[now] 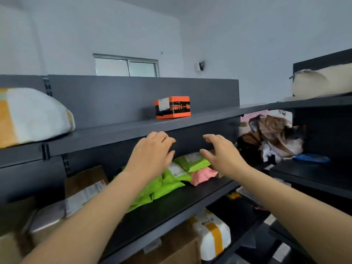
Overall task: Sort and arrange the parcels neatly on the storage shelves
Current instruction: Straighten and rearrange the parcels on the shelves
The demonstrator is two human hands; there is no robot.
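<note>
Both my hands reach toward the middle shelf (171,204) of a dark grey rack. My left hand (152,151) hovers with loosely curled fingers over a pile of bright green mailer bags (167,181). My right hand (221,151) is beside it, fingers spread and relaxed, just above a green bag (192,161) and a pink bag (202,176). Neither hand holds anything. An orange and black box (172,107) stands alone on the top shelf (114,132), above and between my hands.
A large white parcel with yellow tape (32,115) lies on the top shelf at left. Cardboard boxes (85,185) fill the middle shelf's left side. A white taped parcel (211,237) sits below. Crumpled bags (272,136) and a blue item (312,158) occupy the right rack.
</note>
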